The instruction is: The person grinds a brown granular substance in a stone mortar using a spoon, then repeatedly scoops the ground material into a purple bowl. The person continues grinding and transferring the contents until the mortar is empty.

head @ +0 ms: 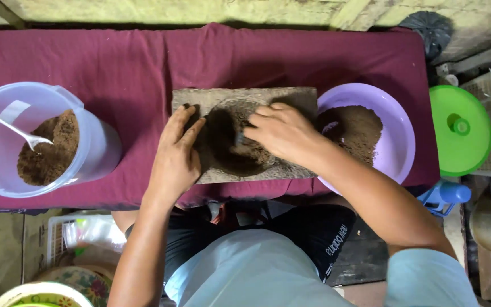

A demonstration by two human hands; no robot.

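surface (115, 62): draped in a dark maroon cloth, running 9 to 3 o'clock across the view, with a pale weathered wall along the 12 o'clock edge.

centre: a grey rectangular stone slab with a round hollow (244, 135), dusted with brown powder. the hollow is dark and holds brown powdery material.

left hand (175, 153): laid flat on the 9 o'clock end of the slab, fingers spread and extended toward 12 o'clock, palm down, touching the stone, holding nothing.

right hand (282, 135): over the hollow from the 3 o'clock side, fingers curled and pressed together around a small dark tool (240, 138) whose tip sits in the powder. the tool's kind cannot be told; most of it is hidden under the fingers.

at 9 o'clock: a clear pale-blue plastic tub (89, 142) tilted on its side, containing a mound of brown powder and a white plastic spoon (12, 128) resting in it.

at 3 o'clock: a lilac round plastic basin (396, 122), just beside the slab, holding a heap of brown powder; the right forearm crosses its near rim.

further toward 3 o'clock, off the surface: a bright green round plastic lid (461, 131).
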